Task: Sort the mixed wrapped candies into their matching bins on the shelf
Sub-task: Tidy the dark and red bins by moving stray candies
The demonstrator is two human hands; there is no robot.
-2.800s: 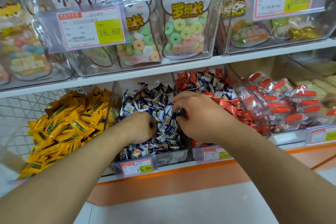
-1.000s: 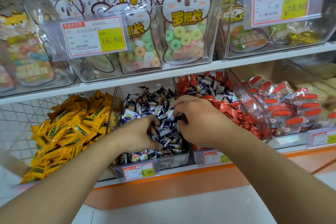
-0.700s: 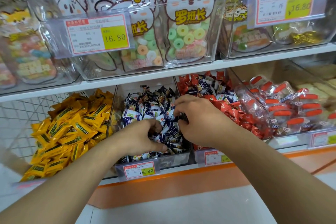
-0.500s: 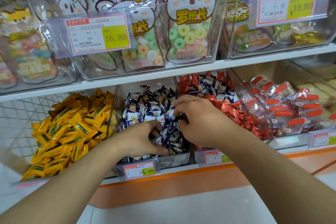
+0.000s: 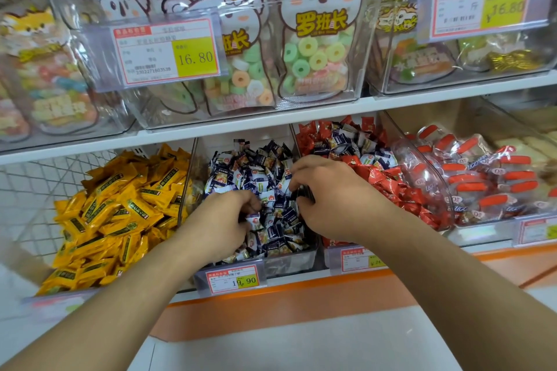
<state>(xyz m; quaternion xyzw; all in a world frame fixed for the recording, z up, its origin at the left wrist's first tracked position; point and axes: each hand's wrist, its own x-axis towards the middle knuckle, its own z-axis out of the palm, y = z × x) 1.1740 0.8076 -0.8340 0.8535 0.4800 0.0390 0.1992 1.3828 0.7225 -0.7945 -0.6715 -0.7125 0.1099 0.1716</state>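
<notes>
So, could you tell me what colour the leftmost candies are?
Yellow candies with dark green labels, seen in the head view.

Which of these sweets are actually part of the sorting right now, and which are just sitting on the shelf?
In the job:
left hand
right hand
blue-and-white candies
red candies

Just there:
yellow candies
koala bags
price tag

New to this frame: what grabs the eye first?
Two bare hands, left hand and right hand, dig into the clear middle bin of navy-and-white wrapped candies. Bright yellow wrapped candies pile at lower left; koala-shaped bags of pastel ring candies stand on the shelf above.
</notes>
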